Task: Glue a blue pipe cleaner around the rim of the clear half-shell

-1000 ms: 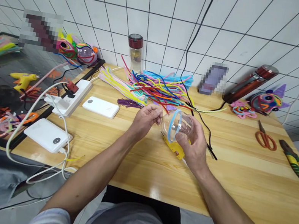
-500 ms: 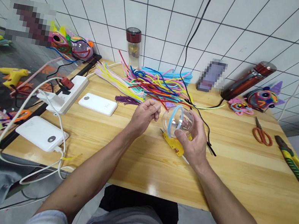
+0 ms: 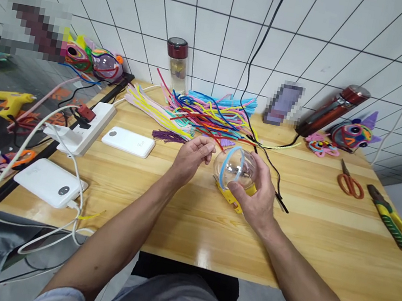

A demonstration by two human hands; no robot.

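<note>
A clear plastic ball [image 3: 248,165] with a light blue pipe cleaner [image 3: 223,169] round its middle rests in my right hand [image 3: 260,194], thumb on the near side and fingers behind it. Just left of the ball, my left hand [image 3: 192,158] has its fingers curled together in a pinch. What they hold, if anything, is too small to make out. Below the ball lies a yellow glue gun [image 3: 233,201], partly hidden by the ball and my right hand. Behind my hands spreads a pile of coloured pipe cleaners [image 3: 211,113].
White power banks [image 3: 128,142] and a power strip [image 3: 90,126] with looping cables lie left. Scissors [image 3: 351,183] and pliers [image 3: 393,220] lie right. A glass bottle [image 3: 177,66], a red flask [image 3: 334,112] and a decorated ball [image 3: 352,133] stand by the tiled wall.
My right hand has turned the clear ball a little, so the blue band faces differently, and lowered it slightly. My left hand stays pinched beside it. The view has shifted slightly.
</note>
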